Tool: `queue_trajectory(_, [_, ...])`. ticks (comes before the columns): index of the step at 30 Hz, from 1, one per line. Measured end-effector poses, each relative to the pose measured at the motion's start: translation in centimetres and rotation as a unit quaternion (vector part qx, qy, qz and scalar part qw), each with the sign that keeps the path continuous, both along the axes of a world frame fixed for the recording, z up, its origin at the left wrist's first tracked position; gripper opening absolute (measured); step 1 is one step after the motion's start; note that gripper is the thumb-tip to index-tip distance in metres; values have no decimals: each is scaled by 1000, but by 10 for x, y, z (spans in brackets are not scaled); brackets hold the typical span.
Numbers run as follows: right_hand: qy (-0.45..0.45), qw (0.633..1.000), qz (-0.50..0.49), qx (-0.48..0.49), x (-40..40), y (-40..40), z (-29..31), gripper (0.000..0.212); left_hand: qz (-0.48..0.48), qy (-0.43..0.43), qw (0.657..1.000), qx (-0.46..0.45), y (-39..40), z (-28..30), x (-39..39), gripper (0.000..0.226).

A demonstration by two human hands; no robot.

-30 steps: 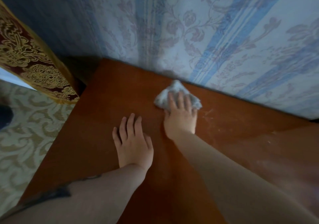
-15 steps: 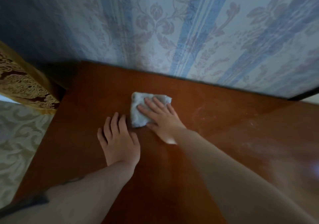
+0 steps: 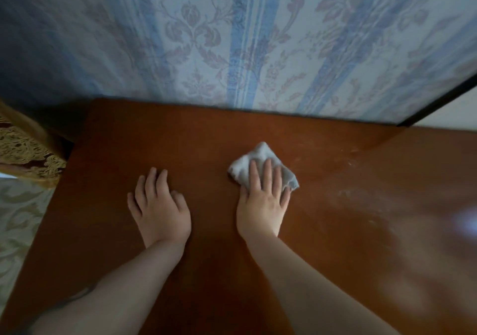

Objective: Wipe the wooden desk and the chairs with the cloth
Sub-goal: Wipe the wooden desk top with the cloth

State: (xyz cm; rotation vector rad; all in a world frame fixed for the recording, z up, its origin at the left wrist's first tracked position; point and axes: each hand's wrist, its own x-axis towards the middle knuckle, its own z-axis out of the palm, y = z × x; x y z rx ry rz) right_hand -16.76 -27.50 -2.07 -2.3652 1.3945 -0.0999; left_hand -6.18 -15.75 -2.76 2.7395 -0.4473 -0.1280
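Flanking worktop (image 3: 103, 231): wallpaper (image 3: 206, 38) top, curtain (image 3: 23, 149) left. Right hand (image 3: 262, 205), fingers straight, pressing cloth (image 3: 260, 167), shifted rightward; left hand (image 3: 160, 208) flat.

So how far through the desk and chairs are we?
Looks done: the desk's left part, dark and free of marks. In hand: the right hand presses the cloth flat near the wall, while the left hand rests on the wood. Left: the pale dusty smears to the right of the cloth. No chair is clearly in view, so those look untouched.
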Motion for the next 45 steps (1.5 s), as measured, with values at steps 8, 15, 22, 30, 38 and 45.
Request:
queue_trajectory(8, [2,992,126,26,-19,-11,-3,59,-49,-9,999,-21,1,1,-2,43])
queue_trajectory(15, [24,969,244,30,-54,37,7,58,-98,-33,993,-54,5,6,-9,40])
queue_trajectory(22, [63,991,-116,25,-103,15,6,63,-171,11,980,-97,-10,4,-88,38])
queue_trajectory(30, [12,1000,-19,18,-163,-13,-2,55,-276,44,954,-109,-33,2,-164,44])
queue_trajectory(38, [16,993,116,-20,-233,26,-8,57,-272,64,952,-121,-47,2,-229,52])
queue_trajectory(45, [-13,938,-344,-40,-294,26,-19,54,-293,24,956,-3,-51,-2,-242,55])
